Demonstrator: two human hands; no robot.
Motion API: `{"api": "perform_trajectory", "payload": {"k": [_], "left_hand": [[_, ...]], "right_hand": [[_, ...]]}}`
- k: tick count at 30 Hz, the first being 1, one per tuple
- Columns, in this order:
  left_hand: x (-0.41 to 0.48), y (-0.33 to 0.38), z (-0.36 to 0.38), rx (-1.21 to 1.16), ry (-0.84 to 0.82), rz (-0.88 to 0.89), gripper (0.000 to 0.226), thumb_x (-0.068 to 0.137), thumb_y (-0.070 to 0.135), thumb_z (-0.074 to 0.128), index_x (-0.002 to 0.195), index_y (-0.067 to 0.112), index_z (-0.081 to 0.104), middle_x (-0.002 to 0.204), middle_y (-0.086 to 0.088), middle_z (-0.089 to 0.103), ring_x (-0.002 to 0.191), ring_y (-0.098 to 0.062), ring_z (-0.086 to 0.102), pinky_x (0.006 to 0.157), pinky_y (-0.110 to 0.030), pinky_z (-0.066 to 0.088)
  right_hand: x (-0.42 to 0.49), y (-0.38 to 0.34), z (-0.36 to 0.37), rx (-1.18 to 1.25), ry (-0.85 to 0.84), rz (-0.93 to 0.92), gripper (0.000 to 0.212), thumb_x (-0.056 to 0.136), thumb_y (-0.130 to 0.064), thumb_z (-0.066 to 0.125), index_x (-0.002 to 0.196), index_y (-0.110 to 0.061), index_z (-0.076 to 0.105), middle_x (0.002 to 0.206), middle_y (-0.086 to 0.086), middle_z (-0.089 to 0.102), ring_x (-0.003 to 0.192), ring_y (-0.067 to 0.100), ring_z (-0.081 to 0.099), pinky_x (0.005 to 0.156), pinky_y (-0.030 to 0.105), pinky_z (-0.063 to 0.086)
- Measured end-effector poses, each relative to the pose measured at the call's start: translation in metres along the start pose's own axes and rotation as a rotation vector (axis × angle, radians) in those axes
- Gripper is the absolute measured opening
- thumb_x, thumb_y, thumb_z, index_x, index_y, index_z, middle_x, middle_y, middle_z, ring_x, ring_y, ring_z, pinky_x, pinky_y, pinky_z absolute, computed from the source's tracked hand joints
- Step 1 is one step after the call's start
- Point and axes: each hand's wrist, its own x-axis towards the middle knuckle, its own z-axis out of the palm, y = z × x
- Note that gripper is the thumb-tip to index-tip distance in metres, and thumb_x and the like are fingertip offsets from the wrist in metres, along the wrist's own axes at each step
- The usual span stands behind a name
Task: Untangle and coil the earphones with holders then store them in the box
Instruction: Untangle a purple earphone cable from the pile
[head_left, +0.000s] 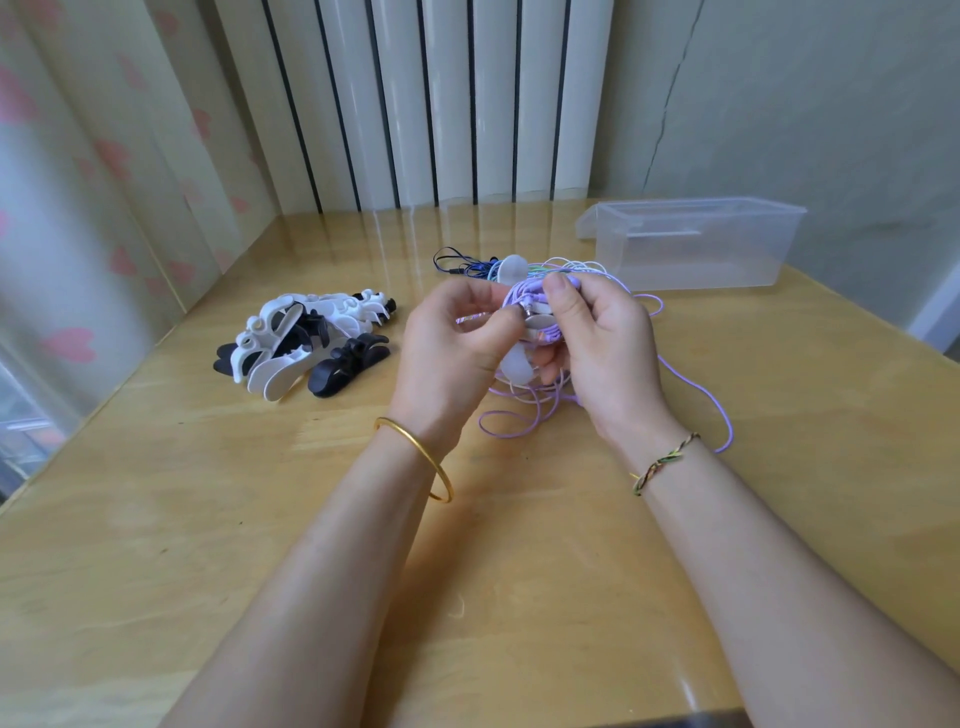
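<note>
Both hands are raised over the middle of the table. My right hand (597, 343) grips a white holder (517, 366) with purple earphone cable wound round it. My left hand (457, 338) pinches the cable's metal plug (525, 312) against the holder. The loose purple cable (724, 410) trails down onto the table to the right. Behind my hands lies a tangle of white, green and dark blue earphones (483, 266). The clear plastic box (696, 241) stands open at the back right.
A pile of white and black holders (306, 338) lies on the wooden table (260, 519) to the left. The box lid leans behind the box. A curtain hangs at the left, a radiator at the back.
</note>
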Motion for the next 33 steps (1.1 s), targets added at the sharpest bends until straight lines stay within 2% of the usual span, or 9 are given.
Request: {"api": "perform_trajectory", "payload": {"k": [3, 7, 10, 14, 17, 21, 24, 27, 33], "left_hand": [[0.001, -0.001, 0.001, 0.007, -0.008, -0.004, 0.003, 0.081, 0.008, 0.06, 0.083, 0.007, 0.063, 0.071, -0.001, 0.066, 0.06, -0.006, 0.058, 0.059, -0.021, 0.048], [0.0, 0.001, 0.003, -0.029, 0.015, 0.023, 0.022, 0.069, 0.017, 0.052, 0.084, 0.005, 0.063, 0.069, 0.0, 0.064, 0.056, -0.002, 0.055, 0.057, -0.016, 0.046], [0.0, -0.002, 0.005, -0.063, 0.037, -0.001, 0.018, 0.071, 0.014, 0.053, 0.087, 0.011, 0.062, 0.082, -0.006, 0.066, 0.069, -0.009, 0.059, 0.067, -0.023, 0.049], [-0.002, -0.004, 0.009, -0.118, 0.045, -0.043, 0.019, 0.07, 0.012, 0.052, 0.089, 0.018, 0.051, 0.097, -0.011, 0.061, 0.083, -0.024, 0.058, 0.069, -0.035, 0.051], [-0.002, -0.006, 0.01, -0.128, -0.024, -0.059, 0.014, 0.085, 0.001, 0.053, 0.089, 0.014, 0.053, 0.096, -0.015, 0.061, 0.081, -0.026, 0.059, 0.076, -0.045, 0.052], [-0.002, -0.002, 0.009, -0.225, -0.134, -0.136, 0.017, 0.089, -0.005, 0.049, 0.098, 0.009, 0.054, 0.075, -0.003, 0.064, 0.073, -0.026, 0.054, 0.074, -0.037, 0.05], [-0.002, 0.003, 0.006, -0.23, -0.188, -0.165, 0.025, 0.087, -0.01, 0.045, 0.097, 0.011, 0.052, 0.062, 0.007, 0.062, 0.059, -0.017, 0.053, 0.065, -0.03, 0.052], [-0.002, 0.006, 0.003, -0.187, -0.184, -0.141, 0.031, 0.085, -0.015, 0.043, 0.093, 0.013, 0.053, 0.069, 0.004, 0.064, 0.054, -0.014, 0.055, 0.066, -0.032, 0.049], [-0.003, 0.004, 0.005, -0.151, -0.128, -0.104, 0.027, 0.07, -0.001, 0.052, 0.09, 0.017, 0.055, 0.093, -0.013, 0.067, 0.066, -0.025, 0.061, 0.071, -0.04, 0.051]], "right_hand": [[-0.001, 0.001, 0.002, -0.048, -0.016, -0.019, 0.027, 0.098, -0.02, 0.048, 0.073, -0.012, 0.053, 0.054, 0.012, 0.051, 0.038, 0.015, 0.047, 0.034, 0.02, 0.036], [-0.002, 0.0, 0.006, -0.016, -0.002, -0.018, 0.025, 0.098, -0.018, 0.048, 0.074, -0.013, 0.05, 0.058, 0.005, 0.05, 0.038, 0.009, 0.047, 0.033, 0.021, 0.037], [-0.001, 0.003, 0.01, -0.003, 0.028, -0.017, 0.023, 0.097, -0.032, 0.048, 0.08, -0.017, 0.049, 0.071, 0.016, 0.056, 0.053, 0.024, 0.059, 0.045, 0.041, 0.052], [0.0, 0.005, 0.012, -0.051, 0.026, 0.03, 0.028, 0.079, -0.057, 0.049, 0.075, -0.029, 0.054, 0.086, 0.025, 0.06, 0.077, 0.046, 0.06, 0.07, 0.06, 0.051], [0.003, 0.002, 0.005, -0.004, 0.081, 0.073, 0.026, 0.088, -0.041, 0.053, 0.077, -0.017, 0.056, 0.081, 0.032, 0.06, 0.066, 0.046, 0.062, 0.058, 0.059, 0.053], [0.005, 0.004, -0.002, 0.034, 0.113, 0.053, 0.021, 0.094, -0.022, 0.052, 0.078, -0.01, 0.055, 0.084, 0.037, 0.057, 0.065, 0.047, 0.06, 0.045, 0.043, 0.053], [0.003, 0.001, 0.002, 0.051, 0.121, 0.052, 0.023, 0.092, -0.029, 0.054, 0.075, -0.013, 0.054, 0.083, 0.037, 0.055, 0.059, 0.044, 0.06, 0.055, 0.057, 0.054], [0.003, -0.001, 0.005, 0.003, 0.132, 0.037, 0.028, 0.08, -0.045, 0.055, 0.07, -0.019, 0.056, 0.085, 0.037, 0.053, 0.072, 0.052, 0.055, 0.062, 0.065, 0.049], [0.003, 0.003, 0.001, 0.112, 0.143, 0.047, 0.011, 0.091, -0.023, 0.06, 0.081, -0.018, 0.061, 0.077, 0.022, 0.061, 0.066, 0.038, 0.059, 0.061, 0.062, 0.052]]}}
